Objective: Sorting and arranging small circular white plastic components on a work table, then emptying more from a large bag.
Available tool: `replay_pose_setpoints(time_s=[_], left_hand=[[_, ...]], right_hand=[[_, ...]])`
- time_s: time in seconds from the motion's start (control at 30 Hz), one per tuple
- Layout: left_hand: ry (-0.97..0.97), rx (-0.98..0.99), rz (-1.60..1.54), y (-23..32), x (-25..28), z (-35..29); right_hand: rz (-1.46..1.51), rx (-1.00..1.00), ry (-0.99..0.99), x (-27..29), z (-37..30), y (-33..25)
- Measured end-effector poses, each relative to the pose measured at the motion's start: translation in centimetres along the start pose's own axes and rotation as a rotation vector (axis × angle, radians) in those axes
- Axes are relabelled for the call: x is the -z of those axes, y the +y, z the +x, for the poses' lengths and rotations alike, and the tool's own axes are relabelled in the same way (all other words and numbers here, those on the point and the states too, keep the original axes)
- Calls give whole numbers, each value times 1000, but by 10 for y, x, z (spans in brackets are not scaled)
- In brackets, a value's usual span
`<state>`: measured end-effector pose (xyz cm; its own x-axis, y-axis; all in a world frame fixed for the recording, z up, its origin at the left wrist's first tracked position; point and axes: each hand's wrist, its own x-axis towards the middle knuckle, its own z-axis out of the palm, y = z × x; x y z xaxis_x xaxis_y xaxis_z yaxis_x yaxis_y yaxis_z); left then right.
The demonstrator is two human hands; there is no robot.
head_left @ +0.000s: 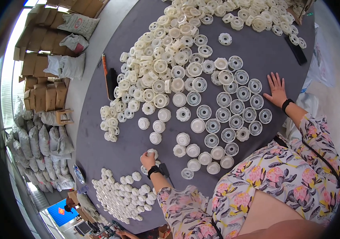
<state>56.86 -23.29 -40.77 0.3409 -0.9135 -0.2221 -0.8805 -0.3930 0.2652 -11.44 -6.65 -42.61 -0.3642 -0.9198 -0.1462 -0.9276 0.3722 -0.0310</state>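
My left hand is closed around the edge of a small round white plastic part at the grey table. Another pale part lies partly hidden beside that wrist. My right hand lies flat on the table with fingers spread and nothing in it. Nearest to it are ring-shaped plastic parts with dark centre holes, laid side by side. Several domed white parts stand just beyond my left hand. More domed parts sit to its right, in front of my body.
A large heap of cream wheel-like parts covers the far middle. Small white parts are massed at the near left. A brush-like tool lies at the left edge, a black bar at the right. Sacks and cartons stand beyond.
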Motion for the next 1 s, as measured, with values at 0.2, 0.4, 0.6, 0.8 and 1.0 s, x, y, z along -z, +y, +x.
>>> replay_pose_setpoints(time_s=[0.2,0.4,0.6,0.8,1.0], left_hand=[[296,-156,280,78,18,-28],[-185,-830,-403,269,-37,-73],[-385,-1326,-329,419,-104,-108],[-215,-1284,-165,468,-135,-74],[-123,-1211,-139,455,-126,-76]], right_hand=[[49,-14,-23,11,-5,2],[76,-8,-14,11,-6,1],[95,-6,-28,13,-6,0],[105,2,-27,13,-6,-5],[118,5,-16,14,-5,-7]])
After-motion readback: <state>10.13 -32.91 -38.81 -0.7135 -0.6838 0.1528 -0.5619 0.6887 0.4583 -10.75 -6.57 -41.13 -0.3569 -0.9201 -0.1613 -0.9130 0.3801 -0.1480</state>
